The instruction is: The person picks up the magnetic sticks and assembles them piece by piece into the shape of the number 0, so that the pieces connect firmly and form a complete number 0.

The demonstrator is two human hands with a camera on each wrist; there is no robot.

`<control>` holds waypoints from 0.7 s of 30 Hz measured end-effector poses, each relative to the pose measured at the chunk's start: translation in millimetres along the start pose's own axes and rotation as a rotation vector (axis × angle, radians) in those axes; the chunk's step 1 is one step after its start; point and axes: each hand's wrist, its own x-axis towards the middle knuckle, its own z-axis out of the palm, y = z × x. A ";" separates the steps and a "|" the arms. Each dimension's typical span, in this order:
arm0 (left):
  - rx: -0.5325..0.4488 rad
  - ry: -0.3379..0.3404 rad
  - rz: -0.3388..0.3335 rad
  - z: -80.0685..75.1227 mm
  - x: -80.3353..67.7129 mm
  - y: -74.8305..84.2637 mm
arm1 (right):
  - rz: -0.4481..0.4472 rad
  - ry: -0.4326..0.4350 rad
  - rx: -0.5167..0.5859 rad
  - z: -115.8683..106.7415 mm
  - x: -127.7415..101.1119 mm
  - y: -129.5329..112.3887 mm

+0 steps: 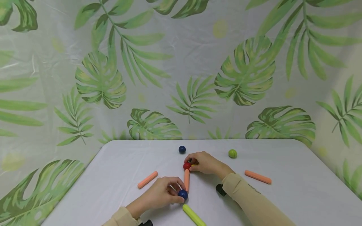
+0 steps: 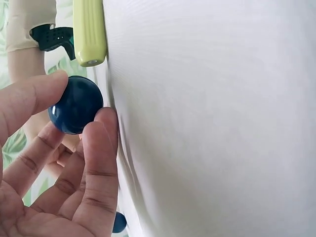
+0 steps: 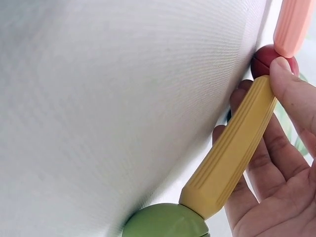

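Left hand (image 1: 161, 195) pinches dark blue glossy ball (image 1: 183, 194); right hand (image 1: 205, 163) holds ribbed yellow plastic rod (image 3: 232, 150) against red ball (image 1: 187, 166); best kept steady.

I see a dark blue ball (image 1: 183, 194) touching the near end of an orange stick (image 1: 186, 180); a red ball (image 1: 187, 166) joins its far end to a yellow stick (image 3: 232, 150).

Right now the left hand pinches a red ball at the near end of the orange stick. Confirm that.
Not quite: the ball that the left hand pinches is dark blue, as the left wrist view shows. The red ball sits at the far end of the orange stick, by the right hand.
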 end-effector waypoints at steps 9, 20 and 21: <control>-0.017 -0.002 0.007 3.3 -0.6 -0.7 | -0.003 -0.005 0.012 5.3 2.6 2.6; -0.026 -0.005 0.006 3.0 1.8 -0.5 | -0.022 -0.007 -0.003 3.6 1.2 2.8; -0.026 -0.006 0.007 2.9 2.0 -0.5 | -0.024 -0.009 -0.006 3.4 0.7 2.3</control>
